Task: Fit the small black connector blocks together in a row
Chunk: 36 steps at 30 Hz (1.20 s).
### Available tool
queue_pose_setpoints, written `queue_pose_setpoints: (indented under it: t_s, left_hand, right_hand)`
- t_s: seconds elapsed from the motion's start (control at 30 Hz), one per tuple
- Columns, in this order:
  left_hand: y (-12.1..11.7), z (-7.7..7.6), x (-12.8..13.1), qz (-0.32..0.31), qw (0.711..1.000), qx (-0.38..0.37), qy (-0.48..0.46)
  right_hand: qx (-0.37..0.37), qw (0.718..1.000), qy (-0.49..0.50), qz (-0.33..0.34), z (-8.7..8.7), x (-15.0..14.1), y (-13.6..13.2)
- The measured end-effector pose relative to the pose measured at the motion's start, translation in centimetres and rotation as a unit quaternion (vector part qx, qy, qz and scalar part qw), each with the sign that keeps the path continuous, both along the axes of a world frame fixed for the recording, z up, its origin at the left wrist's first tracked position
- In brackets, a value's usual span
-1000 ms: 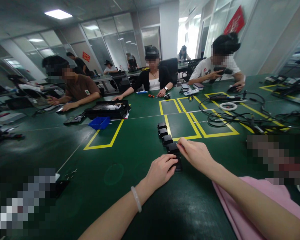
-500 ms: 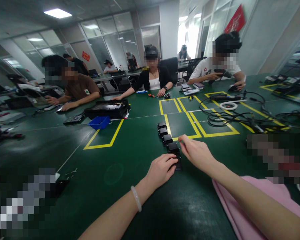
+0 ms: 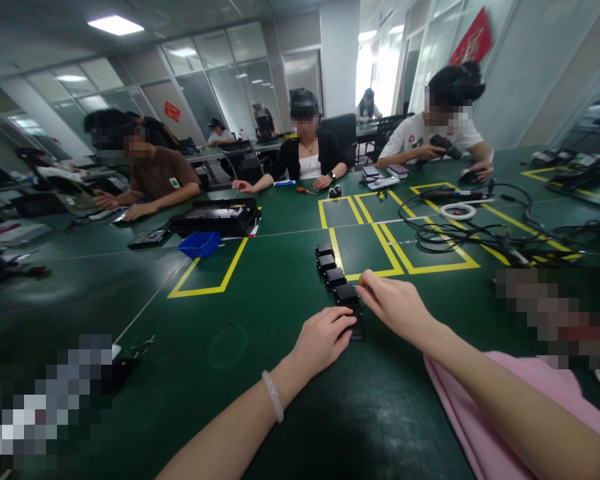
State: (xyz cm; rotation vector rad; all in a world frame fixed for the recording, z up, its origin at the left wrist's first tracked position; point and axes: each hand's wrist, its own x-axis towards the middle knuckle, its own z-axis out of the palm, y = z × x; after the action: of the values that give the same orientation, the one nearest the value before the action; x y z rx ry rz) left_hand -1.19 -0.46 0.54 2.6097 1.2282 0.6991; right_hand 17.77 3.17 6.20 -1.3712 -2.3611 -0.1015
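Several small black box-shaped pieces (image 3: 335, 277) stand in a slanting row on the green table. The nearest black piece (image 3: 359, 329) lies under the fingers of my left hand (image 3: 321, 339), which bend over its top with the thumb at the near side. Just to the right of the row, my right hand (image 3: 391, 301) has its thumb and fingertips drawn together in a pinch. These fingertips are close beside the second piece (image 3: 347, 294); whatever they pinch, if anything, is too small to make out.
Yellow tape (image 3: 375, 275) marks rectangles beyond the row. Tangled black cables (image 3: 430, 240) lie to the right, a blue tray (image 3: 199, 245) and a black case (image 3: 215, 217) to the left. Pink cloth (image 3: 510, 387) is under my right forearm. Co-workers sit across the table (image 3: 280, 280).
My hands and the black pieces stay nearly still. Across the table, the middle co-worker's hand has lifted slightly beside the black case.
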Motion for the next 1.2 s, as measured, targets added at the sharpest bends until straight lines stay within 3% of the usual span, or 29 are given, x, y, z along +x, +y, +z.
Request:
queue_pose_setpoints:
  t_s: [0.2, 0.63, 1.2]
  left_hand:
    - [0.02, -0.09, 0.01, 0.0, 1.0, 0.002, -0.003]
    - [0.06, -0.41, -0.02, 0.002, 1.0, -0.007, -0.006]
    - [0.07, -0.23, -0.05, 0.0, 1.0, -0.004, -0.003]
  right_hand:
    - [-0.003, 1.0, -0.001, -0.019, 0.0, -0.04, -0.01]
    - [0.0, 1.0, 0.006, 0.023, -0.06, -0.03, -0.3]
    - [-0.018, 1.0, -0.004, -0.004, -0.03, -0.11, -0.16]
